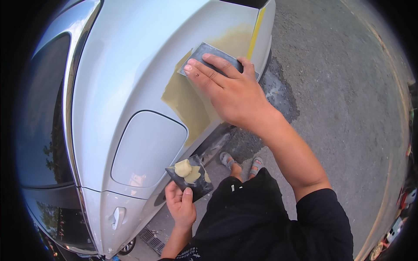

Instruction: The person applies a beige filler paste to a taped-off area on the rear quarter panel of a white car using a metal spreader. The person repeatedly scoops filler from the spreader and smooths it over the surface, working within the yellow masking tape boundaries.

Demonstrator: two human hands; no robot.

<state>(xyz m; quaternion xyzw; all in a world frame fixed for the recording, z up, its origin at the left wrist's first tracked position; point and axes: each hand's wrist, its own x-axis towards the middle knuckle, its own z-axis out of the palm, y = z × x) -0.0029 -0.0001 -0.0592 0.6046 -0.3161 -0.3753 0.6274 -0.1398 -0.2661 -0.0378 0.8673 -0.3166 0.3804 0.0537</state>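
Holding right hand [235, 95]: I see, near one o'clock, its fingers spread apart and holding the grey spreader blade [196, 58] over the tan filler patch [188, 102].
Left hand [182, 209]: toward seven o'clock, its thumb and fingers pinch a dark plate [199, 189] which carries cream putty [183, 168].
White car panel [104, 65]: I find its fuel flap [148, 150] between eight and nine o'clock, yellow masking tape [256, 35] at one.
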